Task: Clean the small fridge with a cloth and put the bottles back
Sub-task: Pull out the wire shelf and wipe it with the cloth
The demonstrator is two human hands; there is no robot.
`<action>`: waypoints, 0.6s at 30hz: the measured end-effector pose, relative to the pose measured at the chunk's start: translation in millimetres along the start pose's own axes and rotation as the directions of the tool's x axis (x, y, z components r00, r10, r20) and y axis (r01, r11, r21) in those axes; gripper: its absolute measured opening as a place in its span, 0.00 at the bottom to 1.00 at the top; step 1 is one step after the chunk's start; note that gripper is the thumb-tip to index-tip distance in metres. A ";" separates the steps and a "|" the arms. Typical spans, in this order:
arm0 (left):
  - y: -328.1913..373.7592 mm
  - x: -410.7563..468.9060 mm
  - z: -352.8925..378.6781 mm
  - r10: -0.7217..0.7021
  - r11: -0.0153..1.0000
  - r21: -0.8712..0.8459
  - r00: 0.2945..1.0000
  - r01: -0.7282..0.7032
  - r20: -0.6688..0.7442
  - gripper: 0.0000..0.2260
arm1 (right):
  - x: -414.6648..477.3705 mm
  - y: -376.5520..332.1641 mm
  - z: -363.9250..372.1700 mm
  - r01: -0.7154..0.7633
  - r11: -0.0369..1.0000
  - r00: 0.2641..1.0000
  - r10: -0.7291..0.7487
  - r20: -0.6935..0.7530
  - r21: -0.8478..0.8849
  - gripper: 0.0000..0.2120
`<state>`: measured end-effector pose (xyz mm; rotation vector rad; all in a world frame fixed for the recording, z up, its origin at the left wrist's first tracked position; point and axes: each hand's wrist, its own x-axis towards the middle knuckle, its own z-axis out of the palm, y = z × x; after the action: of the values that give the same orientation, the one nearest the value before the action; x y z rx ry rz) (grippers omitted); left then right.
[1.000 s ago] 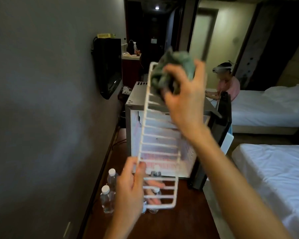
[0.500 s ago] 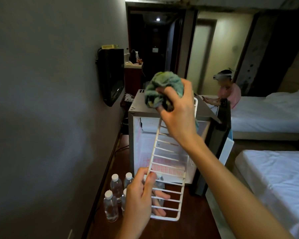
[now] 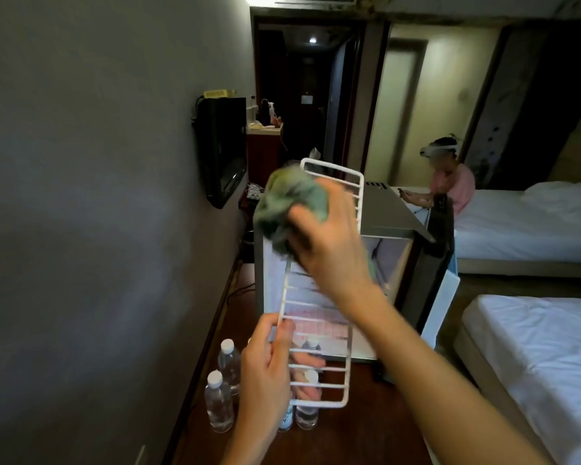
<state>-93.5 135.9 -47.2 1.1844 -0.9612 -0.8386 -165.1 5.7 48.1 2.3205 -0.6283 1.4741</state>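
Now green cloth (image 3: 289, 203), clutched in right hand (image 3: 329, 250), is drawn lower on wire shelf (image 3: 329, 404) gripped by left hand (image 3: 265, 370); wiping judged unfinished.

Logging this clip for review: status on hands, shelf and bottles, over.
Left hand grips wire shelf low; right hand holds green cloth against its upper bars. Shelf out of open mini fridge. Water bottles stand outside, lower left.

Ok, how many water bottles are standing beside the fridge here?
5 bottles show: two by the wall, left of the left hand; two seen through the rack, one behind the other; one base just below the hand. More may hide behind hand and rack.
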 end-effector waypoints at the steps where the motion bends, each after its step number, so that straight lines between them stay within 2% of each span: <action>1: 0.0 -3.7 -1.7 -0.028 1.000 0.004 0.999 0.028 0.020 0.09 | 16.0 15.8 -0.4 -0.073 0.997 0.997 0.073 -0.026 -0.005 0.12; 3: 0.9 -8.8 -5.2 -0.065 0.998 0.008 0.997 0.065 0.049 0.09 | 41.7 44.1 -2.6 -0.221 0.975 0.972 0.220 -0.087 0.001 0.15; 6: 3.9 -9.6 -8.0 -0.079 0.997 0.004 0.995 0.078 0.056 0.10 | 51.7 63.9 -4.7 -0.341 0.938 0.930 0.346 -0.123 0.065 0.16; 14: -5.1 -2.8 -2.4 -0.155 0.988 0.006 0.987 0.155 0.032 0.09 | -3.3 19.3 -8.3 -0.382 0.923 0.924 0.382 0.006 0.048 0.13; 18: -10.1 -5.6 5.8 -0.193 0.981 0.028 0.981 0.193 0.017 0.09 | -15.8 14.2 -10.3 -0.487 0.865 0.872 0.490 0.002 0.122 0.15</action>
<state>-101.3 137.1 -57.4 1.3088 -0.8847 -0.9957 -186.3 1.6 38.5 2.3263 -1.2257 1.7944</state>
